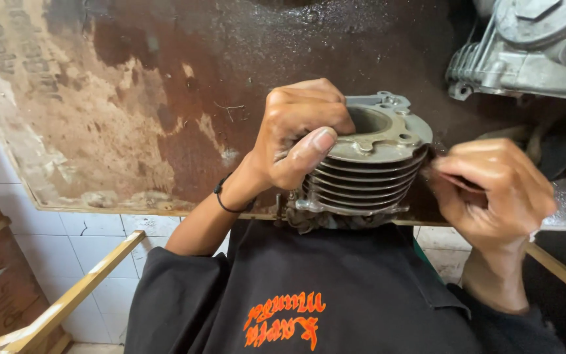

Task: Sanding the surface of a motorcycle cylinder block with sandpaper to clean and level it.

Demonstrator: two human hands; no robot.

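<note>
At the bottom of the frame sits a black shirt (335,295) with orange lettering, the person's own, with a pale wooden bar (67,298) slanting across white floor tiles (93,252) in the lower left. Just above the shirt, at centre, a grey finned engine cylinder (368,174) rests at the near edge of the table (132,118), its open bore facing up. The left hand (299,134), with a black band at the wrist, wraps over the cylinder's top left rim, fingers curled and the thumb pressed against the top flange, seemingly to hold it steady. At right of centre, the right hand (496,193) meets the fins' right side, its fingers pinched together on something thin and dark, too small to identify, apparently working at the fins. The table top is worn, stained dark brown, with pale patches toward the upper left. In the upper right corner lies a silver engine casing (532,49), well apart from the cylinder.
</note>
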